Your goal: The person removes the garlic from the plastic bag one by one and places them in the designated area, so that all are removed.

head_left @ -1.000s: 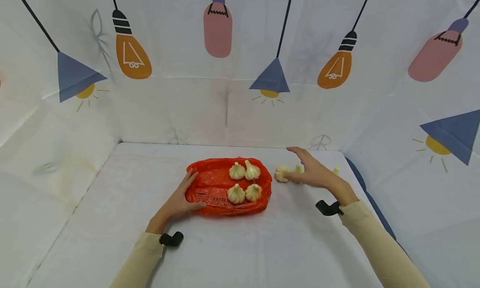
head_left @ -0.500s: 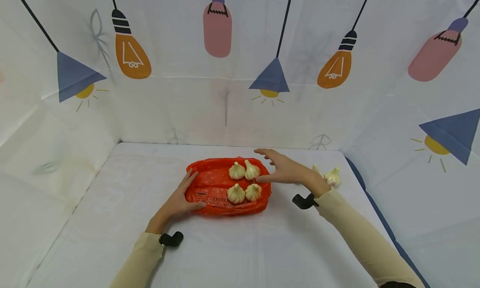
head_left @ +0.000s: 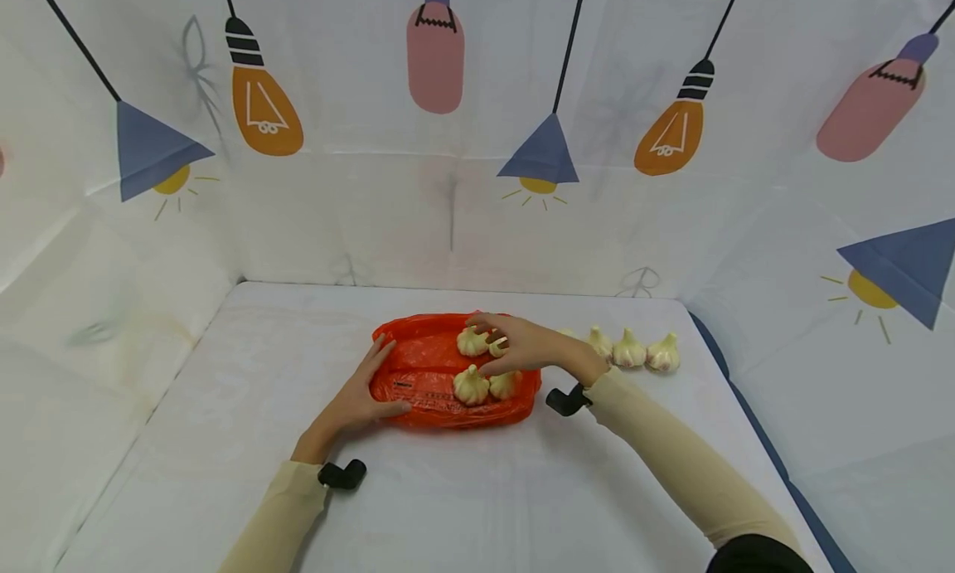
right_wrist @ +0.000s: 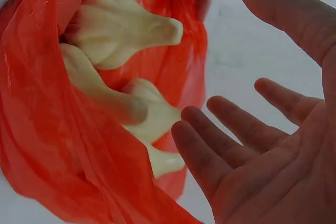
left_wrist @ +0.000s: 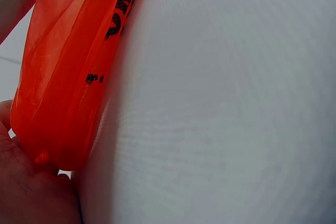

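A red plastic bag [head_left: 418,357] lies spread open on the white table, with several garlic bulbs [head_left: 471,386] standing in its right half. At the bag's left end my left hand [head_left: 356,397] holds its side, fingers along the far left edge and thumb at the front. Over the bag's right part hovers my right hand [head_left: 525,346], partly hiding the bulbs beneath. Its palm and spread fingers [right_wrist: 199,156] show in the right wrist view holding nothing, close to the bulbs. Black print marks the bag's wall [left_wrist: 65,77] in the left wrist view.
Right of the bag, a row of several more garlic bulbs [head_left: 629,350] stands on the table [head_left: 477,507], partly behind my right wrist. A white cloth wall [head_left: 358,216] printed with lamps rises behind the table and at both sides.
My right hand has moved left from the row of bulbs to above the bag, uncovering more of the row. The left hand and the bag have stayed in place.
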`<state>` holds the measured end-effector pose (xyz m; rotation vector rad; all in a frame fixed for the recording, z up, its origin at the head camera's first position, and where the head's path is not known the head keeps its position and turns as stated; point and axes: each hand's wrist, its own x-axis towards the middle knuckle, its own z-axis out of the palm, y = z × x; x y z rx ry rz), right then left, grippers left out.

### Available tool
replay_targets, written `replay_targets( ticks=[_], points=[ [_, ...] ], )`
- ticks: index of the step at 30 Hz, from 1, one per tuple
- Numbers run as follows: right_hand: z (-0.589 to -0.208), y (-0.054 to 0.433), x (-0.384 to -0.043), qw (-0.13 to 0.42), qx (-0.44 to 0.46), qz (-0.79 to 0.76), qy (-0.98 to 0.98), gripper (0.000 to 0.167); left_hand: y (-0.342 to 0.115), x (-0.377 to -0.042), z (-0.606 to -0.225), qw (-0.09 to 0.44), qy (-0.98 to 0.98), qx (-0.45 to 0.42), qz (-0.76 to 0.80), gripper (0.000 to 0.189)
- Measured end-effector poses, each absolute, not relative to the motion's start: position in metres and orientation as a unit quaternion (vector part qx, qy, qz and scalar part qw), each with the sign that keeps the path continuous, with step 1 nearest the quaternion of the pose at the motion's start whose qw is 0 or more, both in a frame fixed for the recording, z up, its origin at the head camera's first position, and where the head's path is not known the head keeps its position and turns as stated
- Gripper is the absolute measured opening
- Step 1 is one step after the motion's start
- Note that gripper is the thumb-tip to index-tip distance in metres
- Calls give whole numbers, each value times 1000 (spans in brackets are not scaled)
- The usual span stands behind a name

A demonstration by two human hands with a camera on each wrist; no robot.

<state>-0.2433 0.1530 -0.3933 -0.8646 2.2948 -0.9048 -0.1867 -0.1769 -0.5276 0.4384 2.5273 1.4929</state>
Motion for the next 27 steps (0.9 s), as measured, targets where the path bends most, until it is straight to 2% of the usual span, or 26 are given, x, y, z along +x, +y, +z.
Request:
replay_targets(
  ticks=[8,15,27],
  points=[
    [-409,140,-246,298,-307,-291,856,69,-176,-187,-527,89,851,141,498,110],
    [-426,141,-245,290,-293,-253,875,61,-177,-188,-527,85,853,146,494,111],
    [-434,139,-246,282,-287,-225,887,46,-177,-188,-528,88,853,146,493,110]
  ],
)
